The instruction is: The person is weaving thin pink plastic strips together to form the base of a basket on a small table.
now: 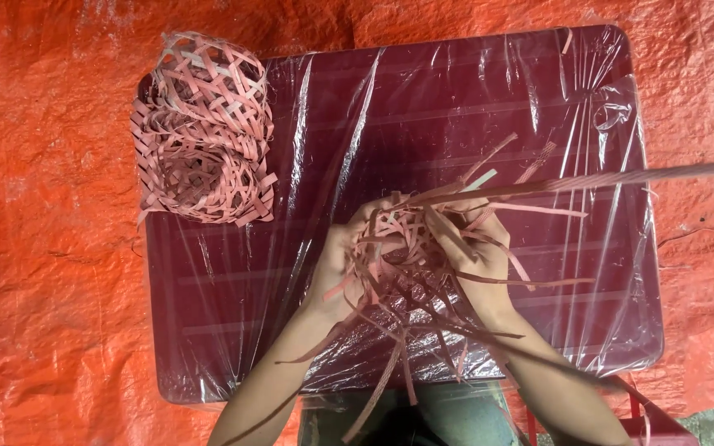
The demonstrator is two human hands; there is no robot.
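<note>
Left hand (334, 263) and right hand (479, 252) curl inward (fingers bent).

I have only the one view, from the camera on the head, and it looks almost straight down from above onto the dark red rectangular table wrapped in clear plastic film (473, 99), whose near edge runs along the bottom of the picture. It sits close enough that the table fills most of the frame, with the crinkled orange plastic tarpaulin (51, 272) showing round it. My left hand (336, 256) and right hand (477, 248) come in from the bottom edge, just below centre.
</note>
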